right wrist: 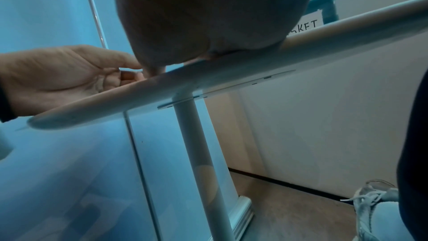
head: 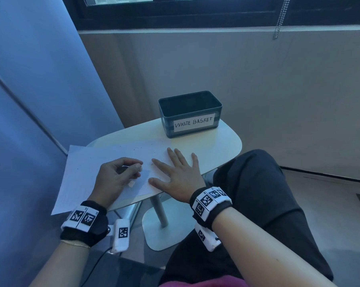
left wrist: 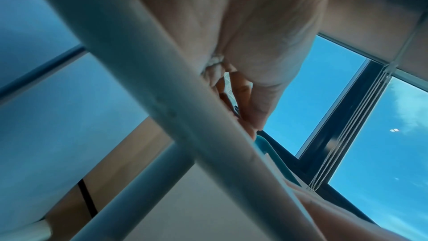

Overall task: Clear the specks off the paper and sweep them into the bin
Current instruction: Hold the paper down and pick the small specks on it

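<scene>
Hidden, cropped or too small to read

The dark specks (head: 138, 149) on the white paper sheet (head: 85, 172) are too small to count; whatever the curled left hand (head: 117, 179) holds is hidden by its fingers. In the right wrist view the right hand's (right wrist: 208, 12) palm covers most of the dark teal plastic bin's (right wrist: 324, 7) handwritten white label (right wrist: 308, 25), leaving "KET".

A white pedestal table (head: 220, 146) stands below a dark window frame (head: 175, 11) with a hanging bead chain (head: 279, 19).
</scene>
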